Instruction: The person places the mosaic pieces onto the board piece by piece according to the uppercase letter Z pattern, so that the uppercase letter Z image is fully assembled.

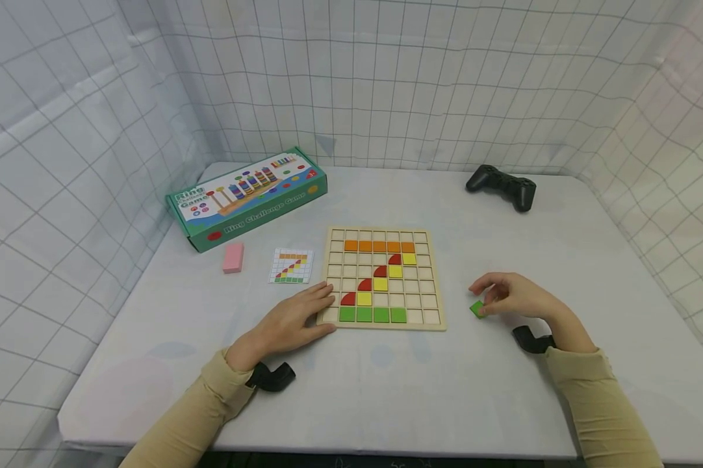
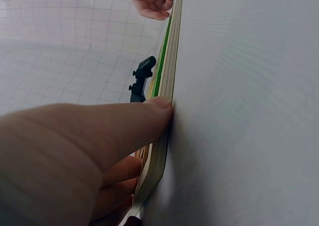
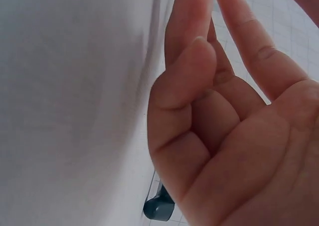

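Observation:
A wooden grid board (image 1: 412,300) lies flat on the table. It bears a row of orange squares (image 1: 379,247), a diagonal of red quarter-circle tiles (image 1: 365,285) beside yellow squares (image 1: 380,284), and several green squares (image 1: 364,314) along its front row. My left hand (image 1: 293,320) rests at the board's front left corner, fingers extended over the left edge, thumb (image 2: 157,111) against the front edge. Right of the board, my right hand (image 1: 518,298) pinches a loose green square tile (image 1: 476,309) just at the tabletop. In the right wrist view that tile is mostly out of sight.
Left of the board lies a pattern card (image 1: 292,266) with a similar coloured design. Farther left are a pink block (image 1: 232,257) and a green game box (image 1: 252,198). A black game controller (image 1: 503,187) sits at the back right. Gridded white cloth surrounds the table.

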Motion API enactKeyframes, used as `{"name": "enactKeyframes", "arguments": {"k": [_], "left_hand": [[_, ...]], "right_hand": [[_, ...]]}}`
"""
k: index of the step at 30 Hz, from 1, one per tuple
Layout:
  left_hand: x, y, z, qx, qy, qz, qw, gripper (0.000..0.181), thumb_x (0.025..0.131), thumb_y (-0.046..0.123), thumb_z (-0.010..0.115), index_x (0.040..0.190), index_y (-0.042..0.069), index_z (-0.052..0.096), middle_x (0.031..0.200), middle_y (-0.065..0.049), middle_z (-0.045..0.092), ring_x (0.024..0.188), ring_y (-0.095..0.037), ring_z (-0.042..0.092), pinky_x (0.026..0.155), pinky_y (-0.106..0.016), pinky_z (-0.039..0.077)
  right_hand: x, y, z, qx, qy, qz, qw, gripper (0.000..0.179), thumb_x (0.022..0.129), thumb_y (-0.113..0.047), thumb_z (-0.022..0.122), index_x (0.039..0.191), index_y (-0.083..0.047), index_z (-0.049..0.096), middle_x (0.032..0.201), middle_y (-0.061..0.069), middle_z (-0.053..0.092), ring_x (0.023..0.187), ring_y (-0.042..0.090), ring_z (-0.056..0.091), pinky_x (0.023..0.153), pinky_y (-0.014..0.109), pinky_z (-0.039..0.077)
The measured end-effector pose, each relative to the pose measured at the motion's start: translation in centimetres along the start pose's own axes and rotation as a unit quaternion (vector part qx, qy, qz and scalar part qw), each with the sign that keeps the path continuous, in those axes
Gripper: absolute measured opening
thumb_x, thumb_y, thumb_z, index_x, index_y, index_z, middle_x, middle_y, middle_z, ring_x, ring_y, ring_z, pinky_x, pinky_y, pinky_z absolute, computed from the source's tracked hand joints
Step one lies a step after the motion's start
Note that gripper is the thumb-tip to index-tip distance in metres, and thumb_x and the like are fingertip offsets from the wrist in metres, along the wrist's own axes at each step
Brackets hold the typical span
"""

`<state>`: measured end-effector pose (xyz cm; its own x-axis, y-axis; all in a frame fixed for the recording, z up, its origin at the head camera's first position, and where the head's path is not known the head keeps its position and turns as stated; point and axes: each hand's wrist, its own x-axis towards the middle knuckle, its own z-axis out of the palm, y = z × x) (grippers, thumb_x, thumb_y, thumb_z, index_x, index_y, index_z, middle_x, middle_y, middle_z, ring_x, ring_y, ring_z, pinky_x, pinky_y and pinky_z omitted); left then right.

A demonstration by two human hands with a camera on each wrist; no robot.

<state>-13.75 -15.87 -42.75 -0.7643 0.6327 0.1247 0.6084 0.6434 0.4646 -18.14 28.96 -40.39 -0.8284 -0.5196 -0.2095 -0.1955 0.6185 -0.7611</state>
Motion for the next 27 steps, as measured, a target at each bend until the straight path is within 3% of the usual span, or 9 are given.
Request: {"name": "enactKeyframes", "arguments": {"k": [6, 14, 27], "left_hand": [[0.02, -0.01, -0.03, -0.003, -0.008, -0.007, 0.9999, 0.061, 0.09, 0.038, 0.062, 0.134, -0.002, 0.049, 0.146, -0.015, 0.037, 0.137, -0.027, 0.028, 0.111, -0.043, 0.029], [-0.03, 0.03, -0.03, -0.003, 0.004, 0.005, 1.0, 0.06, 0.09, 0.035, 0.064, 0.133, -0.004, 0.05, 0.144, -0.017, 0.039, 0.136, -0.03, 0.03, 0.109, -0.046, 0.03], [-0.03, -0.08, 0.04, -0.005, -0.001, 0.0, 1.0, 0.06, 0.09, 0.037, 0.063, 0.134, -0.002, 0.05, 0.145, -0.015, 0.039, 0.137, -0.027, 0.03, 0.11, -0.044, 0.03]], "right_hand": [[0.09, 0.21, 0.0, -0.003, -0.012, -0.004, 0.9999, 0.042, 0.077, -0.017, 0.079, 0.112, -0.003, 0.063, 0.088, 0.007, 0.062, 0.074, 0.014, 0.057, 0.064, 0.023, 0.048], [0.05, 0.04, 0.0, 0.002, -0.019, -0.002, 0.9998, 0.04, 0.075, -0.012, 0.078, 0.11, 0.0, 0.063, 0.087, 0.009, 0.061, 0.074, 0.013, 0.055, 0.062, 0.023, 0.048], [0.4, 0.03, 0.43, -0.029, -0.012, 0.012, 0.9994, 0.03, 0.075, -0.013, 0.079, 0.101, -0.003, 0.066, 0.079, 0.002, 0.059, 0.071, 0.014, 0.053, 0.06, 0.024, 0.047]]}}
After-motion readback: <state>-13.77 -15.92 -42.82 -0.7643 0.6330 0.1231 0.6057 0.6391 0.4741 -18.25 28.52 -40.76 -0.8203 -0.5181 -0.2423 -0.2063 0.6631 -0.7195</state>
